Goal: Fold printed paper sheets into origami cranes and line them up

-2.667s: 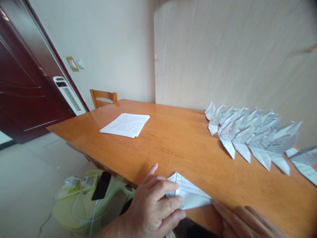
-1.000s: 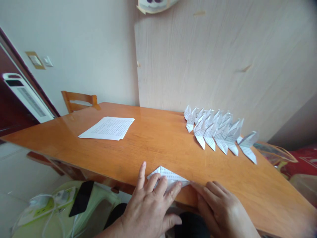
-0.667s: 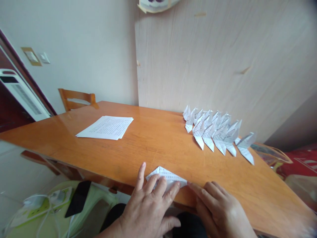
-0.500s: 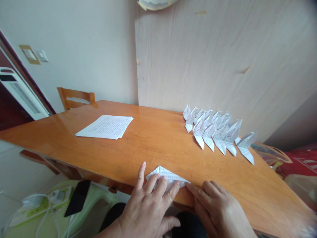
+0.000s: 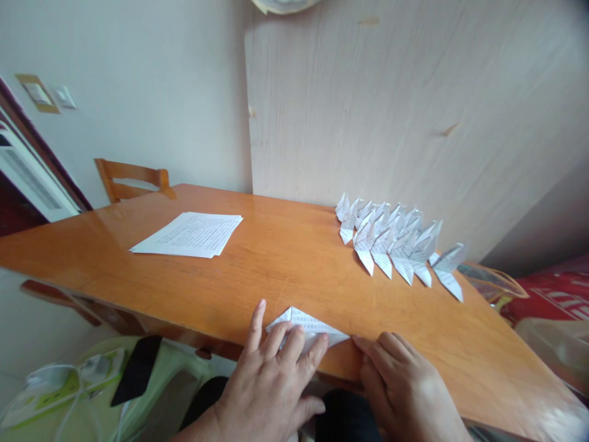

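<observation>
Near the table's front edge lies a folded sheet of printed paper (image 5: 309,320), creased into a flat, pointed shape. My left hand (image 5: 275,379) presses on it with spread fingers, the fingertips covering its lower left part. Only the little finger of that hand sticks up off the paper. My right hand (image 5: 407,382) rests on the table to the right with its fingers curled in. Its index fingertip is at the paper's right corner, and nothing shows in its grasp.
Several folded paper pieces (image 5: 396,242) stand in rows at the back right of the wooden table (image 5: 276,270). A stack of printed sheets (image 5: 191,234) lies at the left. Below left, a green stool (image 5: 177,371) carries a phone (image 5: 137,370) and a power strip (image 5: 57,393).
My right index fingertip has shifted slightly outward off the paper's right corner. The left hand keeps its place on the paper. The whole view has turned a little to the right.
</observation>
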`<state>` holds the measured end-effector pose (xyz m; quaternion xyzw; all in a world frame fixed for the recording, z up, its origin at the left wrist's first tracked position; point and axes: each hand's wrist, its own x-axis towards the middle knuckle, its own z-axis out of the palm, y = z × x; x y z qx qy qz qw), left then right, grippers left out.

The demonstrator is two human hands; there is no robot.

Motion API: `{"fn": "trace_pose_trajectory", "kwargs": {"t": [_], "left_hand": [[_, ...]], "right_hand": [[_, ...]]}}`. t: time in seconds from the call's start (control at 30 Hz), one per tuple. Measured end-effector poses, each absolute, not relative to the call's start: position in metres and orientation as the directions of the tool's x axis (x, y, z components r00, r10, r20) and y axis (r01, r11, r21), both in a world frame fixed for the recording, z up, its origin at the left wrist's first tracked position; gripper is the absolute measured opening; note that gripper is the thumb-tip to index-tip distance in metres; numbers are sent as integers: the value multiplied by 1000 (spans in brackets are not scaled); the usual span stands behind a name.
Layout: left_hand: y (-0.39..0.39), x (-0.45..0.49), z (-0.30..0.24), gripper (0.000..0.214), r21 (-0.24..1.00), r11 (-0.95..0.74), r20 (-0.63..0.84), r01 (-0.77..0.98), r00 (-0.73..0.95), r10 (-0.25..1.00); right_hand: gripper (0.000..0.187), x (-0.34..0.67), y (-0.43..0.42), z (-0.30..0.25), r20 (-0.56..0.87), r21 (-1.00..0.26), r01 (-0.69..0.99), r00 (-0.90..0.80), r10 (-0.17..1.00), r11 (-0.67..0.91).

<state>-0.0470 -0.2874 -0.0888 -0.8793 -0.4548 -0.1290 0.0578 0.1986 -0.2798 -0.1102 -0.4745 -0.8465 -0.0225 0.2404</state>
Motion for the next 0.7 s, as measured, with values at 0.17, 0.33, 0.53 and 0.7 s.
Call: {"fn": "trace_pose_trajectory", "kwargs": {"t": [0.17, 0.33, 0.53, 0.7], "left_hand": [[-288, -47, -88, 78, 23, -572, 268, 820, 546, 794], [-288, -45, -85, 80, 18, -562, 250, 827, 540, 803], [-289, -46, -85, 79, 39, -579, 252, 815, 552, 795], [-290, -56, -86, 80, 67, -611, 272, 789, 574, 772]], "right_hand": [[29, 199, -280, -106, 494, -210, 780, -436, 752, 589], [41, 190, -285, -100, 537, -19, 735, -565, 627, 678], [43, 176, -291, -96, 468, 203, 749, -640, 609, 631], [35, 172, -290, -92, 501, 172, 777, -598, 625, 606]]}}
